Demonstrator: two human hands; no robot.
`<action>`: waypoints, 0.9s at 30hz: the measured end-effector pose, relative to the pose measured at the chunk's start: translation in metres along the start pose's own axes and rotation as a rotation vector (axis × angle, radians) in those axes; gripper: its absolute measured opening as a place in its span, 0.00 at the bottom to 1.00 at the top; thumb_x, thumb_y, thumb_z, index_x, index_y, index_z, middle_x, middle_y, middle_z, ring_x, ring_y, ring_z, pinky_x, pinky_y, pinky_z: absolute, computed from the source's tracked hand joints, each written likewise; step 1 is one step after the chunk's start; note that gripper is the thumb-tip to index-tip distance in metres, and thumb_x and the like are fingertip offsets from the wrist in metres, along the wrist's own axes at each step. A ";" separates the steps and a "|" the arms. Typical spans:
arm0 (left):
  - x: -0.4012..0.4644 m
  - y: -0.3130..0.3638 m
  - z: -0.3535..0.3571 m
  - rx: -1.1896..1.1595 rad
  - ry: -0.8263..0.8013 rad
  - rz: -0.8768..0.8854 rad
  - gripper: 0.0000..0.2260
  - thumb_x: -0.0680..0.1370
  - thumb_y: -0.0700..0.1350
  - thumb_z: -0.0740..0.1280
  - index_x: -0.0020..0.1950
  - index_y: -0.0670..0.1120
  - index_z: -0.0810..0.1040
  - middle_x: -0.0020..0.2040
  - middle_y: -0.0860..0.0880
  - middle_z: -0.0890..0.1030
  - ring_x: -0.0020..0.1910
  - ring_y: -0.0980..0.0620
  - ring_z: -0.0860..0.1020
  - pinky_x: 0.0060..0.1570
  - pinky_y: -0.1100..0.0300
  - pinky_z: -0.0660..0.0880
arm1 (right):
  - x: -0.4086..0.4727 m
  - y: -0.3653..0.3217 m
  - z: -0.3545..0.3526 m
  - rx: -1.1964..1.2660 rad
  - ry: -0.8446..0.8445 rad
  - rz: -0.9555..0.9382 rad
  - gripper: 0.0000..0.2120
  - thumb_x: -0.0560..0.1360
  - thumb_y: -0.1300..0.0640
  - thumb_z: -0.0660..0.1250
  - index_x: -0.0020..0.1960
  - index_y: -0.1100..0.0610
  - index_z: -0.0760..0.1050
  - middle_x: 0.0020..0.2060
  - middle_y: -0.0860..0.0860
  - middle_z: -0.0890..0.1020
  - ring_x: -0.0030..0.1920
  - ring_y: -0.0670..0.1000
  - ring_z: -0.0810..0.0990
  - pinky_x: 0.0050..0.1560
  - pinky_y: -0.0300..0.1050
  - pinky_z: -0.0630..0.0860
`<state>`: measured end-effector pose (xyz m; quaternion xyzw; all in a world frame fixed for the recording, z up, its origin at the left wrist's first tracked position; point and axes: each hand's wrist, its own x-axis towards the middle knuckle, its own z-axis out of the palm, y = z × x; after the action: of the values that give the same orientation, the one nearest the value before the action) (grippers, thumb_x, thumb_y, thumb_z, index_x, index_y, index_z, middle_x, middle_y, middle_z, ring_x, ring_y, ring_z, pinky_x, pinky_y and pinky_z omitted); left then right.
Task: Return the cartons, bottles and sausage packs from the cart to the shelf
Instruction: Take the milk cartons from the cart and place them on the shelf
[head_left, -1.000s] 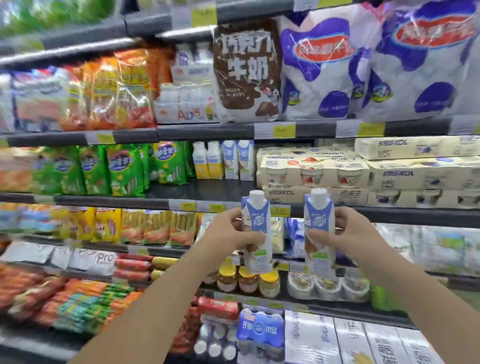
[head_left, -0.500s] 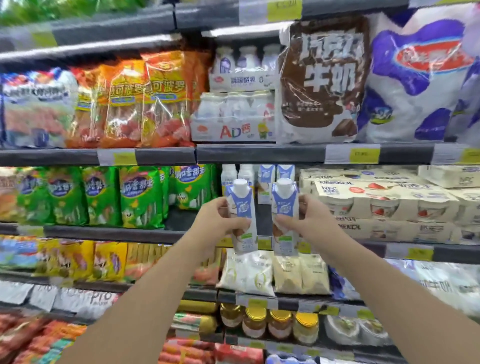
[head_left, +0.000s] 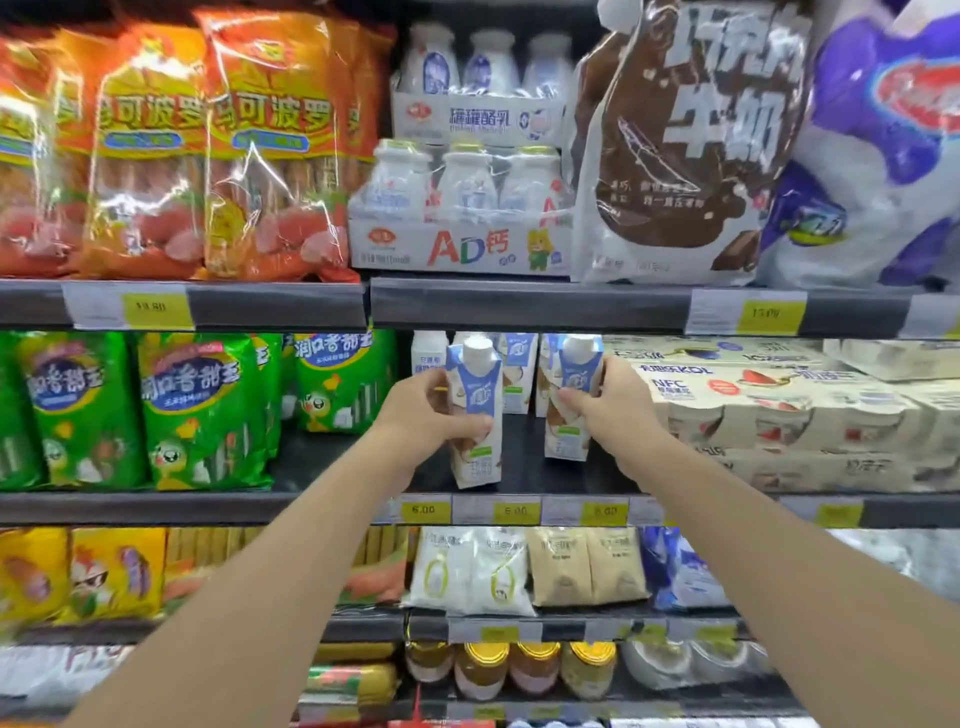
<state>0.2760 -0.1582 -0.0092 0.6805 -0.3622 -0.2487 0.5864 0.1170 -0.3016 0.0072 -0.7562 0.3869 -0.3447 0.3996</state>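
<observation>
Landmark taken: the black middle shelf (head_left: 332, 467) with the yellow price tags.

- Left hand (head_left: 421, 415) is clenched round a blue-and-white capped carton (head_left: 475, 415), gripped at mid-body. The base appears to be at or just above the front edge of the middle shelf; contact cannot be told.
- Right hand (head_left: 608, 405) is closed round a second carton of the same kind (head_left: 569, 400), held slightly further back over the middle shelf, beside the cream yogurt multipacks (head_left: 779, 410).
- More matching cartons (head_left: 517, 379) are seen standing at the back of the middle shelf, behind the two in hand.
- Green sausage packs (head_left: 202, 410) are stood on the middle shelf, well to the left of the cartons.

Handling, as judged: cartons are taken to be light to moderate, stiff-walled but dentable, tall and so easily tipped. A mid-body grip is best kept, with the base set flat before release.
</observation>
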 end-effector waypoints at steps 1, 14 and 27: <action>-0.002 -0.001 -0.002 0.000 -0.002 0.002 0.20 0.66 0.35 0.80 0.55 0.43 0.80 0.47 0.45 0.87 0.49 0.41 0.85 0.51 0.47 0.82 | 0.002 -0.001 0.003 -0.022 0.018 -0.006 0.16 0.75 0.58 0.72 0.60 0.57 0.73 0.50 0.49 0.79 0.52 0.51 0.77 0.50 0.46 0.73; -0.001 -0.009 -0.002 -0.069 -0.005 0.043 0.18 0.70 0.33 0.76 0.59 0.39 0.79 0.49 0.41 0.86 0.44 0.46 0.83 0.45 0.51 0.82 | 0.005 0.011 0.026 -0.043 0.028 -0.060 0.33 0.74 0.59 0.74 0.72 0.60 0.59 0.53 0.45 0.72 0.58 0.48 0.73 0.58 0.45 0.72; 0.046 0.004 0.053 0.048 -0.013 0.050 0.14 0.73 0.35 0.75 0.55 0.48 0.79 0.47 0.53 0.84 0.46 0.57 0.82 0.40 0.65 0.77 | 0.006 0.019 0.026 -0.113 0.050 -0.091 0.19 0.78 0.60 0.68 0.59 0.54 0.59 0.52 0.47 0.71 0.53 0.46 0.74 0.50 0.42 0.74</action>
<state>0.2634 -0.2273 -0.0114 0.6834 -0.3888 -0.2297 0.5736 0.1357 -0.3053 -0.0198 -0.7855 0.3810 -0.3589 0.3302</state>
